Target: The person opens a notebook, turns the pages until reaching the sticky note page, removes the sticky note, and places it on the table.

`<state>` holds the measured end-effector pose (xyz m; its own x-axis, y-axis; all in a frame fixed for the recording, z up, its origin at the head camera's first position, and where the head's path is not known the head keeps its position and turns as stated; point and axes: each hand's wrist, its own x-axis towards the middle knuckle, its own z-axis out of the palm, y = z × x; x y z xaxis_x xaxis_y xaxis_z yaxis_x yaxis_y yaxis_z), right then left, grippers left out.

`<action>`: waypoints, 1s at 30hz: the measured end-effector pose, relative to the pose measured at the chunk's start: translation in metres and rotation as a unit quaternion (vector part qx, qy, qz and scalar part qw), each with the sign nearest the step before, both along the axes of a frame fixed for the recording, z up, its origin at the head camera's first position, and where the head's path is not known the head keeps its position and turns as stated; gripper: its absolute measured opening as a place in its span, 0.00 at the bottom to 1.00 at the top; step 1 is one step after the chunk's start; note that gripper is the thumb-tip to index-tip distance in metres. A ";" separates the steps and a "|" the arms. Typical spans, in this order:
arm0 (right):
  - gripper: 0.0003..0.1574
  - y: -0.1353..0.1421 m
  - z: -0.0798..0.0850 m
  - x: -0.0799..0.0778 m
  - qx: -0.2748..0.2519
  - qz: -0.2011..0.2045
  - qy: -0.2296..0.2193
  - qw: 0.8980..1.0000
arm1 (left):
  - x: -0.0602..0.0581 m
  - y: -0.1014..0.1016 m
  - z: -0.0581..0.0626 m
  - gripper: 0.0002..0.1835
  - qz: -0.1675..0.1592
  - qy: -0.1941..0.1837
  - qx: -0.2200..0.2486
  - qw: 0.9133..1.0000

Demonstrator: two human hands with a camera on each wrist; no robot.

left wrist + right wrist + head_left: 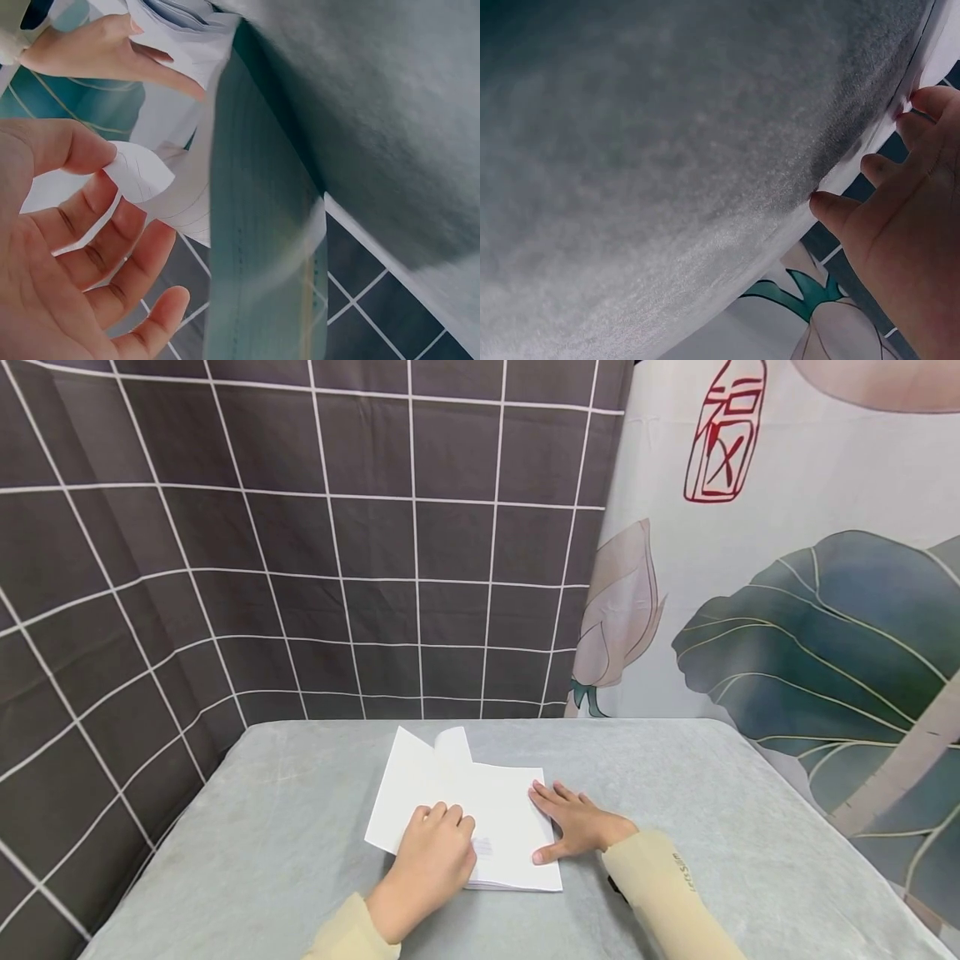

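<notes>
An open notebook (510, 797) with white pages lies on the table, its left side (393, 793) spread out flat and a page curling up at the top. My left hand (438, 856) is over the lower middle of it. In the left wrist view, the thumb and index finger of that hand (75, 240) pinch a curled white page (139, 172), beside a teal cover (259, 195). My right hand (577, 822) rests on the notebook's right edge with fingers spread. The right wrist view shows its fingers (832, 208) straight along the page edge.
The notebook lies on a grey cloth-covered table (285, 827). Behind it hangs a dark curtain (375, 543) with a white grid. On the right is a white curtain (667, 568) printed with lotus leaves and a bud.
</notes>
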<state>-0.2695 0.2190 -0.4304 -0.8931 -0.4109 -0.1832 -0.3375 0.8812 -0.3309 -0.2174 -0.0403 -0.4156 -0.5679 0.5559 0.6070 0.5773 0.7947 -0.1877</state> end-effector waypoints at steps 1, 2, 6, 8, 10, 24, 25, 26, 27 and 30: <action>0.67 0.000 0.000 0.000 0.000 0.001 0.000 1.000 | 0.000 -0.001 -0.001 0.08 0.002 0.003 0.002 1.000; 0.67 0.000 0.000 0.000 -0.001 0.001 0.000 1.000 | -0.001 -0.002 -0.001 0.08 0.005 0.007 0.004 1.000; 0.67 0.001 0.000 0.000 -0.001 0.002 -0.001 1.000 | -0.001 -0.007 -0.002 0.09 0.012 0.009 0.015 1.000; 0.67 0.001 0.000 0.000 0.000 0.003 0.001 1.000 | -0.001 -0.009 -0.003 0.09 0.018 0.008 0.019 1.000; 0.66 0.001 -0.001 0.000 -0.001 0.004 0.001 1.000 | -0.001 -0.012 -0.003 0.10 0.025 0.007 0.025 0.999; 0.66 0.002 -0.003 0.000 -0.010 0.008 -0.002 1.000 | -0.001 -0.033 -0.001 0.12 0.066 0.005 0.074 0.995; 0.66 0.002 -0.003 0.000 -0.010 0.008 -0.002 1.000 | -0.001 -0.035 -0.001 0.12 0.067 0.006 0.076 0.995; 0.66 0.002 -0.003 0.000 -0.010 0.008 -0.002 1.000 | -0.001 -0.036 -0.002 0.12 0.068 0.008 0.078 0.995; 0.66 0.002 -0.003 0.000 -0.010 0.008 -0.002 1.000 | -0.001 -0.038 -0.002 0.13 0.068 0.009 0.079 0.994; 0.66 0.002 -0.003 0.000 -0.009 0.008 -0.002 1.000 | -0.001 -0.043 -0.004 0.13 0.072 0.011 0.084 0.994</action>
<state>-0.2698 0.2210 -0.4330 -0.8859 -0.4281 -0.1787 -0.3502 0.8698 -0.3476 -0.2186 -0.0828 -0.4194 -0.6192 0.3606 0.6976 0.4532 0.8896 -0.0575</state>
